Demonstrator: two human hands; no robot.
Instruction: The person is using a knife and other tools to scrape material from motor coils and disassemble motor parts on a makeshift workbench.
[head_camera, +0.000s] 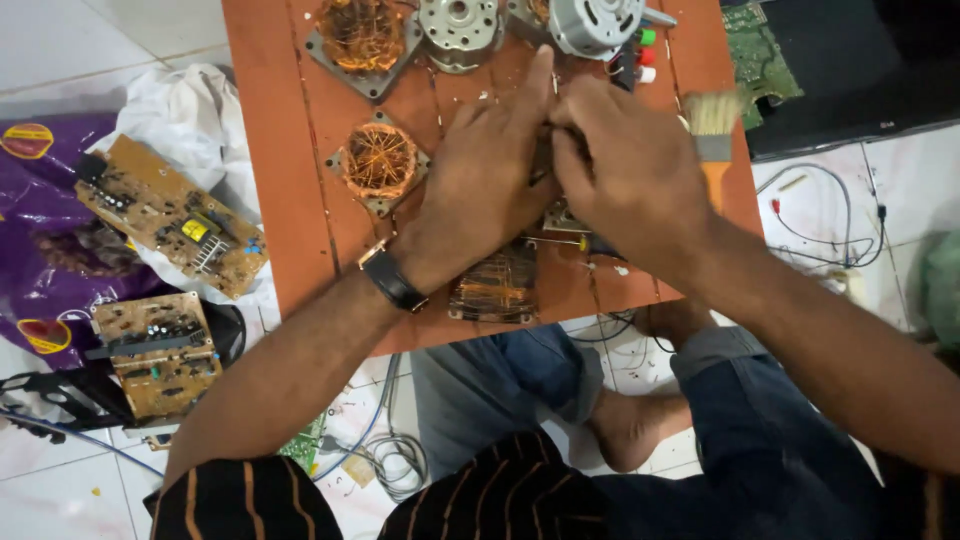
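a person sits cross-legged on a tiled floor behind a low orange wooden board (280, 150), both hands meeting at its middle. under the hands and wrists the board carries everything else, largest first. beyond the fingertips, at the far edge, lie a silver motor housing (592, 22) and a round metal end plate (458, 22). left of the left hand (490, 170) rest two copper-wound stator cores: one (362, 35) farther off near the far edge, the other (380, 160) just beside the knuckles. near the left wrist, which wears a black wristwatch (392, 280), lies a flat copper-wound core (497, 288), partly covered by the forearm. right of the right hand (625, 170) a paintbrush (713, 125) with pale bristles and an orange handle lies almost touching it.

the left hand lies palm down, fingers pressed together, index finger stretched toward the motor housing. the right hand curls in from the other side, fingertips bunched against the left; the small part (562, 217) pinched or worked between them is mostly hidden, and only a metal edge shows below the palms. whether either hand truly grips it cannot be told.

off the board, well left of the left arm, two brown circuit boards (170, 215) (155, 352) lie on white cloth and a purple bag.
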